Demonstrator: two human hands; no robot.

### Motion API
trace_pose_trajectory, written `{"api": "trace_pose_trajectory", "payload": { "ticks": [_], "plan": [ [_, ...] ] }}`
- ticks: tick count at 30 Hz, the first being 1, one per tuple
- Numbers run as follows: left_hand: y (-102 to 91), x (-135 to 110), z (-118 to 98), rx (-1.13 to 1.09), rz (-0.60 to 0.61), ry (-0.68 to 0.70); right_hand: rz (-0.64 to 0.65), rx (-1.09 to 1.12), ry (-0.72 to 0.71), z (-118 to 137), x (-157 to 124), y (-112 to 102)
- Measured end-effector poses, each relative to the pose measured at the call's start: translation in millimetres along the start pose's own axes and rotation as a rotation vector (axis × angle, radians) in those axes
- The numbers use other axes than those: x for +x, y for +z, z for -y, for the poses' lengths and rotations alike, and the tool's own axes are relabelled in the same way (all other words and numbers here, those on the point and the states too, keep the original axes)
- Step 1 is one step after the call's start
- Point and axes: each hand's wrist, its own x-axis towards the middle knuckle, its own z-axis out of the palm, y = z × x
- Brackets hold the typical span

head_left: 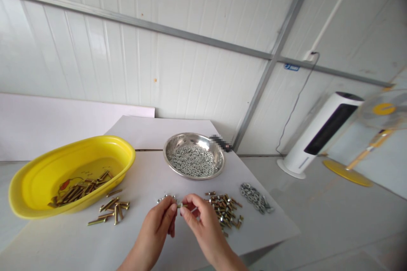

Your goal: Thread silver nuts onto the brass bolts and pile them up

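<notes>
Brass bolt (182, 205) | seemingly pinched | left hand (155, 228), right hand (202, 224) | fingers meeting

bright, even light | soft shadows | wide-angle edge warp | standing fan (383, 109) blurred

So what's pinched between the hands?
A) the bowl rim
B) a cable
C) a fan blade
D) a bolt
D. A short brass-coloured bolt shows between the fingertips of the left hand and the right hand.
</notes>
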Motion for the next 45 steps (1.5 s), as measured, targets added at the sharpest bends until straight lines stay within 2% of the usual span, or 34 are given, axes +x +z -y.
{"api": "trace_pose_trajectory", "payload": {
  "ticks": [3, 5, 7, 10, 13, 16, 19, 23, 25, 30, 35, 42, 45],
  "plan": [
    [-2.9, -7.0, -6.8, 0.375, 0.016, 0.185, 0.057, 0.159, 0.078, -4.7, -1.0, 6.1],
    [-3.4, -10.3, -8.5, 0.51, 0.038, 0.246, 0.076, 0.287, 0.152, -10.6, -0.9, 11.4],
    [-2.7, -12.0, -9.3, 0.552, 0.053, 0.268, 0.111, 0.383, 0.243, -15.3, -0.9, 14.7],
    [-1.4, -12.2, -11.0, 0.461, 0.036, 0.22, 0.097, 0.351, 0.26, -13.6, -1.5, 11.9],
    [-1.1, -10.0, -12.7, 0.298, -0.025, 0.132, -0.011, 0.197, 0.099, -3.3, -1.8, 2.3],
    [-0.9, -5.4, -10.4, 0.103, -0.048, 0.037, -0.014, 0.073, -0.041, 4.1, 0.2, -4.1],
    [0.3, -0.6, -3.3, -0.093, -0.006, -0.059, -0.031, -0.015, -0.106, 3.3, 3.3, -4.1],
    [1.7, 2.4, 1.8, -0.207, 0.07, -0.106, -0.04, 0.02, -0.073, -2.4, 3.5, -2.4],
    [1.3, 1.5, -1.2, -0.12, 0.062, -0.059, -0.016, 0.114, -0.006, -4.3, 1.5, -2.4],
    [0.6, -5.8, -10.9, 0.27, 0.07, 0.144, 0.081, 0.285, 0.124, -10.0, -3.7, 1.4],
    [2.4, -9.2, -6.9, 0.581, 0.1, 0.207, 0.098, 0.396, 0.236, -20.6, -6.7, 6.1],
    [3.3, -8.9, -2.8, 0.732, 0.149, 0.311, 0.19, 0.495, 0.31, -18.6, -12.7, -5.8],
    [0.7, -10.2, -4.2, 0.712, 0.086, 0.323, 0.163, 0.488, 0.321, -16.7, -14.8, -14.2]
  ]
}}
